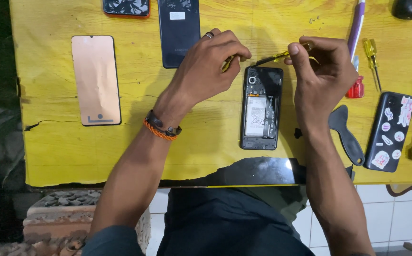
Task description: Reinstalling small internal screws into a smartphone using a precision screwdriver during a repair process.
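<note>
The opened phone (pixel 261 108) lies back-up on the yellow table (pixel 139 142), just in front of you, its battery and boards exposed; your right hand (pixel 322 71) is pinched shut on a small yellow-handled screwdriver (pixel 282 56), the tip aimed at the phone's top edge; your left hand (pixel 210 66) is curled closed near that tip, apparently steadying it, though what it grips is unclear; the removed dark back cover (pixel 179 31) and a copper-coloured panel (pixel 96 79) lie aside to the left, spare screwdrivers (pixel 371 57) to the right.
</note>
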